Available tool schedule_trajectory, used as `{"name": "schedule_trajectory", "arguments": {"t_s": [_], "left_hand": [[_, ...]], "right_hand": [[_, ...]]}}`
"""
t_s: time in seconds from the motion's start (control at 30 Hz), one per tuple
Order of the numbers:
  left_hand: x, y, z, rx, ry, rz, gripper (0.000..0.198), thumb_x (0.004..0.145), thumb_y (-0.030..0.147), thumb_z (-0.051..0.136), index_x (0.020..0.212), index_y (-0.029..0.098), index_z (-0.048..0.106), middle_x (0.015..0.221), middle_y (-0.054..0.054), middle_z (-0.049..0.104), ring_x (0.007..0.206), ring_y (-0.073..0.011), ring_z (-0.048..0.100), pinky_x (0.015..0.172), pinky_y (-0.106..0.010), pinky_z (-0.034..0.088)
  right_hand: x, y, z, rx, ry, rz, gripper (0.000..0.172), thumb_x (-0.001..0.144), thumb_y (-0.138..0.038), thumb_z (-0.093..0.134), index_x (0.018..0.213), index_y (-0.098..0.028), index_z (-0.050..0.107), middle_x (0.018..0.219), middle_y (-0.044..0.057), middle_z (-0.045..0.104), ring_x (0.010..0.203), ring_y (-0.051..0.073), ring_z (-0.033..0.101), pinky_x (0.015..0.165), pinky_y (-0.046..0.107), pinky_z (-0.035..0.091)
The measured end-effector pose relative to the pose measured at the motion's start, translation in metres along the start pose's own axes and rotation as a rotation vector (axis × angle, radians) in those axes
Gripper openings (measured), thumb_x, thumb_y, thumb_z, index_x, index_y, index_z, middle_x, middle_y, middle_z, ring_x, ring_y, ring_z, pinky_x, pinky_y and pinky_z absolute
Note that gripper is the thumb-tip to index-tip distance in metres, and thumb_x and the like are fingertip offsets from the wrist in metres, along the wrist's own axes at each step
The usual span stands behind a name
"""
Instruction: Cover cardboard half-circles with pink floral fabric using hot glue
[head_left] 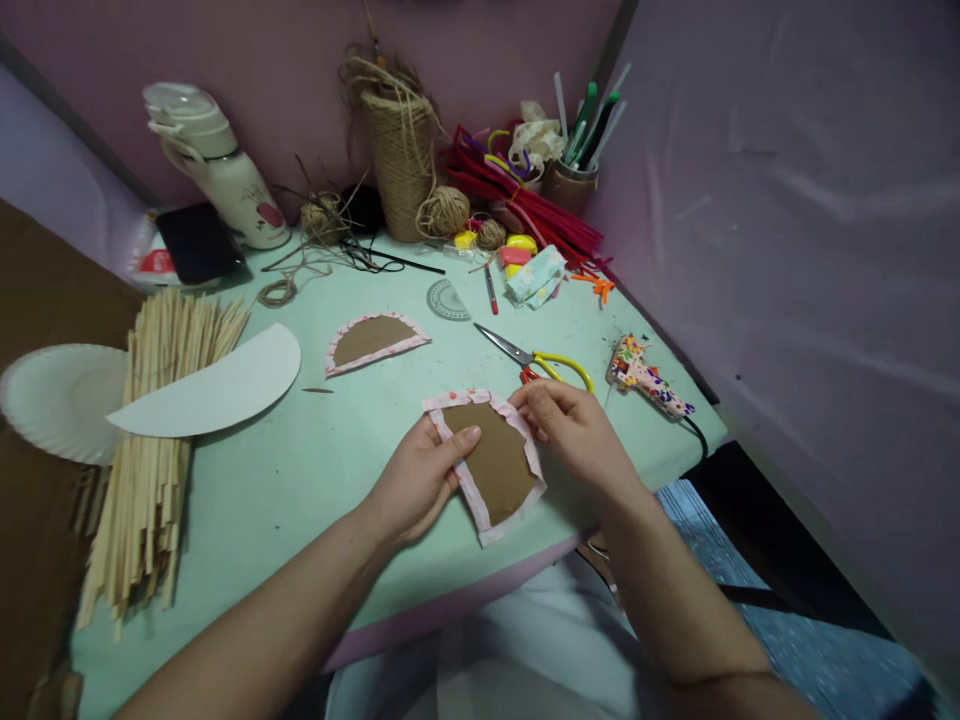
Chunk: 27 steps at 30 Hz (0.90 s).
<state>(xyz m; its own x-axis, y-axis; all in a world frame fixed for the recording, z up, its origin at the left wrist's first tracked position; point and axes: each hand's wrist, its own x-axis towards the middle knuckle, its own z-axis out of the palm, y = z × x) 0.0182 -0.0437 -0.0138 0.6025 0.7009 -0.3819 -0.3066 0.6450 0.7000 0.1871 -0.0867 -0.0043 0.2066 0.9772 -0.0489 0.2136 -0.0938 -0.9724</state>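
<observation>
My left hand (424, 475) grips the straight side of a half-round cardboard piece (495, 460), thumb on its brown face and fingers behind. Pale pink patterned fabric is folded over the piece's edges. My right hand (566, 425) pinches the fabric at the upper right of the curved edge. Behind it on the table lies a similar fabric-edged half circle (379, 340), brown face up. Scissors (536, 358) with yellow and red handles lie just beyond my right hand, blades partly open. A flowered glue gun (645, 378) rests farther right, its cord running over the table edge.
Left lie a bundle of wooden sticks (150, 480), a white paper half circle (225, 385) and a paper plate (64, 400). Along the back stand a bottle (221, 170), a twine spool (397, 160) and a pen cup (570, 185). A protractor (448, 300) and a cutter (491, 290) lie mid-table.
</observation>
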Motion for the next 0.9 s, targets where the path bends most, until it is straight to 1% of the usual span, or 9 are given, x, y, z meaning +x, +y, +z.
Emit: {"name": "schedule_trajectory", "arguments": {"t_s": [0.13,0.27,0.33,0.5,0.57,0.67,0.73,0.8,0.9], "left_hand": [[0.000,-0.003,0.000,0.010,-0.008,0.011,0.034,0.072,0.026,0.080,0.101,0.016,0.066,0.098,-0.008,0.074,0.098,-0.0246,0.068,0.090,-0.039,0.051],[0.001,-0.001,-0.001,0.026,-0.007,0.050,0.034,0.071,0.028,0.080,0.100,0.014,0.067,0.097,-0.008,0.074,0.098,-0.0252,0.067,0.089,-0.038,0.052],[0.000,0.001,0.000,0.018,-0.003,0.053,0.036,0.071,0.028,0.080,0.101,0.014,0.066,0.097,-0.008,0.074,0.098,-0.0252,0.067,0.089,-0.038,0.052],[-0.002,0.003,0.001,0.018,-0.031,0.033,0.038,0.069,0.029,0.082,0.101,0.014,0.067,0.095,-0.008,0.074,0.098,-0.0257,0.067,0.088,-0.038,0.051],[-0.001,0.001,0.000,0.046,-0.028,0.035,0.040,0.068,0.030,0.082,0.102,0.014,0.067,0.093,-0.008,0.074,0.097,-0.0265,0.067,0.086,-0.038,0.052],[0.000,-0.001,-0.002,0.082,0.000,0.053,0.044,0.068,0.031,0.082,0.105,0.014,0.065,0.092,-0.008,0.074,0.096,-0.0269,0.068,0.083,-0.038,0.053],[0.001,0.000,-0.003,0.072,0.003,0.056,0.043,0.069,0.029,0.081,0.106,0.014,0.064,0.094,-0.008,0.074,0.096,-0.0264,0.068,0.082,-0.038,0.054],[0.001,0.001,-0.003,0.041,0.002,0.053,0.041,0.070,0.027,0.081,0.105,0.015,0.065,0.097,-0.008,0.074,0.096,-0.0255,0.068,0.083,-0.037,0.054],[0.002,0.005,-0.005,-0.005,0.015,0.070,0.032,0.074,0.025,0.077,0.103,0.015,0.066,0.098,-0.009,0.074,0.095,-0.0240,0.068,0.086,-0.037,0.054]], "right_hand": [[0.002,0.002,0.008,-0.049,0.016,0.019,0.028,0.083,-0.043,0.063,0.069,-0.019,0.057,0.063,-0.003,0.052,0.059,0.012,0.045,0.054,0.025,0.034],[0.003,0.006,0.023,-0.195,0.128,-0.076,0.025,0.084,-0.035,0.062,0.068,-0.021,0.050,0.064,-0.004,0.050,0.061,0.012,0.045,0.057,0.024,0.034],[0.005,0.004,0.025,-0.222,0.155,-0.115,0.024,0.083,-0.033,0.063,0.068,-0.021,0.049,0.064,-0.004,0.050,0.062,0.012,0.044,0.058,0.024,0.034],[0.009,-0.005,0.015,-0.088,0.033,-0.078,0.035,0.092,-0.045,0.047,0.066,-0.021,0.049,0.060,-0.004,0.046,0.056,0.012,0.040,0.052,0.025,0.031],[0.010,-0.007,0.016,-0.117,0.018,-0.085,0.034,0.091,-0.044,0.049,0.065,-0.021,0.049,0.060,-0.004,0.046,0.056,0.012,0.040,0.052,0.025,0.031],[0.013,-0.007,0.025,-0.259,0.108,-0.201,0.030,0.085,-0.034,0.060,0.062,-0.021,0.047,0.063,-0.003,0.047,0.061,0.012,0.043,0.058,0.026,0.033],[0.016,-0.005,0.028,-0.278,0.146,-0.246,0.031,0.085,-0.034,0.061,0.061,-0.021,0.046,0.065,-0.003,0.048,0.064,0.013,0.044,0.060,0.026,0.034],[0.018,0.000,0.025,-0.136,0.072,-0.162,0.034,0.086,-0.046,0.058,0.065,-0.021,0.050,0.064,-0.003,0.048,0.060,0.013,0.044,0.056,0.026,0.034],[0.017,0.008,0.009,0.278,-0.051,0.045,0.058,0.084,-0.075,0.040,0.078,-0.021,0.060,0.067,0.000,0.054,0.056,0.014,0.048,0.050,0.026,0.037]]}}
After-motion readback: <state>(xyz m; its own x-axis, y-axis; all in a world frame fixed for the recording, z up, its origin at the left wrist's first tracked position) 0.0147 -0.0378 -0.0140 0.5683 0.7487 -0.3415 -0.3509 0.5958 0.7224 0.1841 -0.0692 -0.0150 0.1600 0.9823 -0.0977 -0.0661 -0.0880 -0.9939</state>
